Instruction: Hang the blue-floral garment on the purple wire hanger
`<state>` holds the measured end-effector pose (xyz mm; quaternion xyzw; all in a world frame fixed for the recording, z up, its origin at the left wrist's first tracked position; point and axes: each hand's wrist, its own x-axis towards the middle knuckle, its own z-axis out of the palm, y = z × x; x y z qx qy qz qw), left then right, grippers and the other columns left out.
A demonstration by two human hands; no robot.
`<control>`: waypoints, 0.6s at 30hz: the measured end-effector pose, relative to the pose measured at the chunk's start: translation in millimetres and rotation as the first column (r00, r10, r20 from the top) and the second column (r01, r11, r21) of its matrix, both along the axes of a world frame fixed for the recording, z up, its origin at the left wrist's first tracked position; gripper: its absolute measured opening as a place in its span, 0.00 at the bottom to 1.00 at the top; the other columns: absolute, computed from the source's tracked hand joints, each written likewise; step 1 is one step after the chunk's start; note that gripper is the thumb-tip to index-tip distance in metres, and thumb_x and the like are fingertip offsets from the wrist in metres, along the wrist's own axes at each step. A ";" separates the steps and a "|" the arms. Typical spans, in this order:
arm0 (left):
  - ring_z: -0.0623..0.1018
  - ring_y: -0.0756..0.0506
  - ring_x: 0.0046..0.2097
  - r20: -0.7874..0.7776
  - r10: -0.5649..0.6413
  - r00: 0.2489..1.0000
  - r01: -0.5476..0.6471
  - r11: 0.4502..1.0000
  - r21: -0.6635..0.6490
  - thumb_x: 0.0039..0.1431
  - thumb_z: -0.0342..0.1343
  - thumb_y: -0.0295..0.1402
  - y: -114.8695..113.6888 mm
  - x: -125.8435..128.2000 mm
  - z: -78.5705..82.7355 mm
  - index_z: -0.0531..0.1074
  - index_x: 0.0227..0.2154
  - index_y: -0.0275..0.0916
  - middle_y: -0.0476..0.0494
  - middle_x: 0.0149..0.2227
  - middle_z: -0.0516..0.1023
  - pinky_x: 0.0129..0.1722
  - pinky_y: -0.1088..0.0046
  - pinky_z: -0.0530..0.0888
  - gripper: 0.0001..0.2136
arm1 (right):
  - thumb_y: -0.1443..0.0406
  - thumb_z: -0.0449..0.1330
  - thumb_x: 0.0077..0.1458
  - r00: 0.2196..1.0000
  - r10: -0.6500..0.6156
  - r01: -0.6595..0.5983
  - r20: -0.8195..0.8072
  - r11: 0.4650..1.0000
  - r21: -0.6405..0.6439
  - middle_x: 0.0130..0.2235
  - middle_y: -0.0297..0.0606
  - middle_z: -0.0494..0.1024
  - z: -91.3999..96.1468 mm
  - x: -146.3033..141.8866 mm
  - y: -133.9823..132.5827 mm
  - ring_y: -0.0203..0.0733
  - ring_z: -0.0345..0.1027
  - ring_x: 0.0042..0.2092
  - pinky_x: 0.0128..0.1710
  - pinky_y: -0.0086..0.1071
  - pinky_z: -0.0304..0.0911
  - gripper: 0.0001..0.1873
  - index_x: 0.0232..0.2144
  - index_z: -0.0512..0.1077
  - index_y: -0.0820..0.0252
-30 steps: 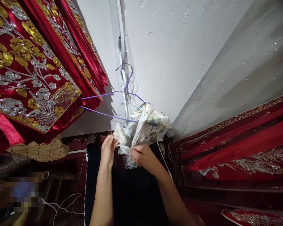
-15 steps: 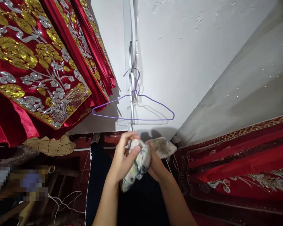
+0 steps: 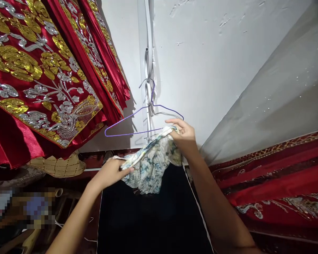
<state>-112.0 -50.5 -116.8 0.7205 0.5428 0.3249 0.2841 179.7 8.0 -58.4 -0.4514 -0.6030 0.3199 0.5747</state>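
Observation:
A crumpled white garment (image 3: 151,164) with a blue, green and yellow floral print is stretched between my hands. My left hand (image 3: 112,171) is closed on its lower left end, thumb lying on top of the cloth. At the upper right, my right hand (image 3: 184,135) grips the other end of the same edge, its index finger extended. What kind of garment it is cannot be told. Just behind it, a thin purple hanger (image 3: 132,133) hangs by its hook; the garment and my right hand cover its right corner.
The hanger hangs from a white metal stand (image 3: 148,46) against the white wall (image 3: 196,63). Red embroidered garments (image 3: 50,81) hang at left. Red decorated fabric (image 3: 281,176) is on the right, below a grey translucent cover (image 3: 275,95). A white cable (image 3: 58,224) lies at lower left.
My hands have moved apart, left hand to the left, right hand up and right. The bunched garment is now spread between them. The hanger has tilted, its right end higher.

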 end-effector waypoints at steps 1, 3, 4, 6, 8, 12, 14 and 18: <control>0.78 0.39 0.32 -0.089 -0.003 0.996 0.004 1.000 0.007 0.47 0.68 0.48 5.1 -12.1 3.7 0.72 0.16 0.42 0.45 0.24 0.78 0.43 0.65 0.72 0.18 | 0.67 0.58 0.49 1.000 0.024 -0.024 -0.008 0.999 -0.028 0.44 0.39 0.78 -9.1 -3.6 12.4 0.38 0.66 0.32 0.29 0.28 0.59 0.23 0.49 0.76 0.57; 0.79 0.34 0.43 -0.274 -0.054 0.960 0.066 0.997 0.036 0.51 0.64 0.48 13.4 -32.3 11.4 0.75 0.19 0.42 0.39 0.35 0.83 0.49 0.62 0.72 0.16 | 0.66 0.56 0.48 0.992 0.128 -0.125 0.009 0.983 -0.136 0.42 0.38 0.78 -28.7 -9.2 31.0 0.38 0.66 0.33 0.30 0.28 0.60 0.25 0.50 0.75 0.58; 0.79 0.32 0.48 -0.317 -0.042 0.948 0.069 0.995 0.076 0.53 0.63 0.47 16.2 -39.9 15.6 0.76 0.20 0.42 0.37 0.42 0.83 0.52 0.60 0.71 0.15 | 0.66 0.55 0.48 0.983 0.183 -0.176 0.022 0.966 -0.190 0.38 0.37 0.78 -37.7 -10.2 36.6 0.38 0.66 0.33 0.30 0.28 0.59 0.23 0.47 0.76 0.59; 0.77 0.32 0.54 -0.335 -0.013 0.942 0.067 0.987 0.149 0.58 0.59 0.45 18.7 -49.6 25.1 0.78 0.23 0.41 0.36 0.50 0.81 0.55 0.59 0.70 0.15 | 0.67 0.53 0.46 0.973 0.222 -0.202 0.062 0.950 -0.240 0.31 0.35 0.74 -50.6 -7.4 40.5 0.37 0.63 0.32 0.29 0.27 0.57 0.18 0.38 0.77 0.61; 0.78 0.33 0.54 -0.288 -0.018 0.957 0.081 0.975 0.209 0.61 0.57 0.44 17.9 -53.4 36.2 0.80 0.28 0.42 0.38 0.52 0.80 0.55 0.60 0.71 0.13 | 0.69 0.51 0.42 0.974 0.178 -0.143 0.138 0.962 -0.234 0.26 0.32 0.70 -55.2 1.6 36.6 0.35 0.58 0.29 0.26 0.27 0.52 0.14 0.30 0.75 0.61; 0.79 0.34 0.51 -0.157 -0.046 0.987 0.093 0.947 0.309 0.59 0.60 0.41 14.8 -49.5 63.2 0.81 0.31 0.42 0.41 0.48 0.82 0.53 0.60 0.73 0.09 | 0.68 0.53 0.45 0.956 0.127 -0.068 0.266 0.973 -0.219 0.23 0.30 0.66 -46.1 26.1 20.3 0.34 0.56 0.27 0.25 0.28 0.50 0.09 0.26 0.74 0.61; 0.79 0.35 0.51 -0.135 -0.026 0.991 0.072 0.935 0.348 0.58 0.61 0.41 16.4 -42.0 78.2 0.80 0.28 0.41 0.41 0.47 0.82 0.54 0.59 0.73 0.10 | 0.65 0.55 0.49 0.943 0.129 -0.074 0.306 0.980 -0.186 0.24 0.32 0.69 -39.4 34.8 13.1 0.35 0.58 0.28 0.26 0.28 0.52 0.08 0.27 0.74 0.60; 0.78 0.38 0.53 -0.167 -0.023 0.986 0.083 0.928 0.363 0.63 0.55 0.37 31.5 -12.2 105.4 0.78 0.36 0.39 0.41 0.51 0.80 0.56 0.62 0.71 0.09 | 0.63 0.56 0.53 0.914 0.145 -0.115 0.379 0.988 -0.100 0.24 0.33 0.71 -30.2 35.1 -0.3 0.37 0.61 0.28 0.28 0.30 0.54 0.11 0.22 0.71 0.59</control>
